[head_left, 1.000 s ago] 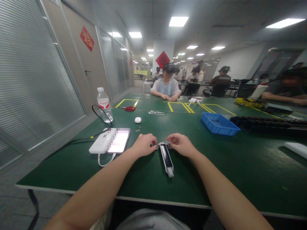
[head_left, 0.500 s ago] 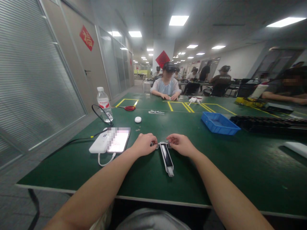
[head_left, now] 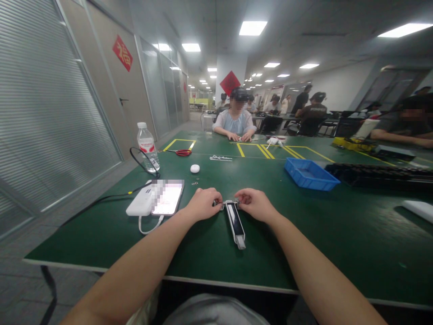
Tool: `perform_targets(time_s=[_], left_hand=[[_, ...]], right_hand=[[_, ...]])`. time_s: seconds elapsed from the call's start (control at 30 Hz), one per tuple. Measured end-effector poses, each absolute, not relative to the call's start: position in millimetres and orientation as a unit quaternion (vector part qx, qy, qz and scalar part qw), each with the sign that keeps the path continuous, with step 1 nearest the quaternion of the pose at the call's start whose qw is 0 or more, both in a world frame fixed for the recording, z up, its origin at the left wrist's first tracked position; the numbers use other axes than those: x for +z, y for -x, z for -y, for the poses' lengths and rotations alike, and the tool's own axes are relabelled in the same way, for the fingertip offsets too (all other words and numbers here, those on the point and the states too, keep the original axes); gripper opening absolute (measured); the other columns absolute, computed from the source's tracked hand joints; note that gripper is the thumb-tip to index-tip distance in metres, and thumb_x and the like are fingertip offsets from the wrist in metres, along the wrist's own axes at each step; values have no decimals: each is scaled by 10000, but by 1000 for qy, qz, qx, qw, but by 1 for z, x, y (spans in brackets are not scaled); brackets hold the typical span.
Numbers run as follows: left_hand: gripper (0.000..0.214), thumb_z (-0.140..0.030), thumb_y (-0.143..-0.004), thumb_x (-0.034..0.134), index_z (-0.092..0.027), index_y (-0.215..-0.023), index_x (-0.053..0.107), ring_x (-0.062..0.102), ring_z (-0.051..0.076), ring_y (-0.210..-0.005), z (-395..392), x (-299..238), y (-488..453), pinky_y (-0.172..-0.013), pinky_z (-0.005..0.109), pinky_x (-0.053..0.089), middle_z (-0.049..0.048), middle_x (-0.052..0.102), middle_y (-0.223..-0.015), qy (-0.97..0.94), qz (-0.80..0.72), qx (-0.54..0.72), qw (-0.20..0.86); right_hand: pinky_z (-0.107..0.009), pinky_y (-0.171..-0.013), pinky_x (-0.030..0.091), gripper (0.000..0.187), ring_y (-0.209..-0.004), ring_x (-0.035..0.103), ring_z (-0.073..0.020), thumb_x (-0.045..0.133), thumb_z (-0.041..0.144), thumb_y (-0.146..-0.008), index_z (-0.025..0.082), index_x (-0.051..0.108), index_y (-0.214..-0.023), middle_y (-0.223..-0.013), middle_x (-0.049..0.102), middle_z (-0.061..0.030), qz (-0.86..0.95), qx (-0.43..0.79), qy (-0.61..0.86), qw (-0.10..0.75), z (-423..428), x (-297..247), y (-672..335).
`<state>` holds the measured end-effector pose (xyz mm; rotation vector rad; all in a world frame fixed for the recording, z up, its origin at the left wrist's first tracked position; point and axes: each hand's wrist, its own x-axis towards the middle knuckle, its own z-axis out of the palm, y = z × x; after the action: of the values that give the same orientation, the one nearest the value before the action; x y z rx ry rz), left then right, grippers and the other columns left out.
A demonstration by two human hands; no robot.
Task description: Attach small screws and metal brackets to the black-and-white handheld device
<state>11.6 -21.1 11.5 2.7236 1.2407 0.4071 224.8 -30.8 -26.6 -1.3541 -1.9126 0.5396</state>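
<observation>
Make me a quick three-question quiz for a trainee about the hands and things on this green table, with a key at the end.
1. True or false: the far end of the slim white-framed device with a glossy dark face is between the camera wearer's left hand and right hand.
2. Which stands upright? A, the red-handled scissors; B, the clear plastic bottle with a red-and-white label; C, the flat rectangular phone.
3. Fill in: in this view, the blue rectangular plastic tray is to the ____ of the small white rounded case.

Key: 1 true; 2 B; 3 right.
</observation>
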Motion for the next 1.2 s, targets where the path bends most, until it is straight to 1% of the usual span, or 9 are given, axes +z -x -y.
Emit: perform_targets(time_s=[0.27, 0.43, 0.77, 1.03, 1.2], left_hand=[[147, -287, -810, 548, -198, -880, 641, 580, 164, -831, 20, 9, -12, -757, 297, 376, 19, 620, -894, -901, -410, 131, 52], [143, -288, -808, 551, -200, -869, 645, 579, 164, -831, 22, 12, -12, -745, 285, 379, 18, 623, -895, -900, -413, 128, 57], [167, -310, -783, 560, -203, -872, 654, 579, 182, -866, 21, 12, -10, -762, 300, 381, 27, 631, -899, -896, -420, 137, 50], [167, -307, -784, 555, -203, -862, 659, 582, 180, -839, 23, 14, -10, -755, 304, 387, 25, 634, -884, -897, -417, 138, 56], [170, -308, -792, 549, -203, -870, 657, 579, 180, -836, 23, 14, -11, -760, 308, 385, 27, 629, -889, -897, -417, 133, 56]], right_hand=[[-231, -612, 494, 284, -610, 583, -101, 578, 67, -616, 153, 658, -874, -746, 649, -17, 709, 266, 523, 391, 30, -28, -226], [-232, -616, 502, 277, -615, 591, -105, 573, 68, -626, 150, 657, -877, -754, 653, -23, 707, 266, 533, 382, 31, -25, -226], [-225, -628, 503, 281, -625, 583, -99, 563, 57, -631, 141, 657, -882, -765, 660, -28, 707, 276, 537, 367, 31, -24, -225], [-226, -627, 515, 274, -625, 601, -103, 558, 42, -622, 147, 661, -854, -753, 669, -28, 706, 272, 532, 381, 32, -23, -225], [-228, -625, 531, 280, -647, 625, -109, 530, 29, -639, 147, 654, -860, -767, 679, -36, 684, 301, 530, 400, 30, -24, -227]])
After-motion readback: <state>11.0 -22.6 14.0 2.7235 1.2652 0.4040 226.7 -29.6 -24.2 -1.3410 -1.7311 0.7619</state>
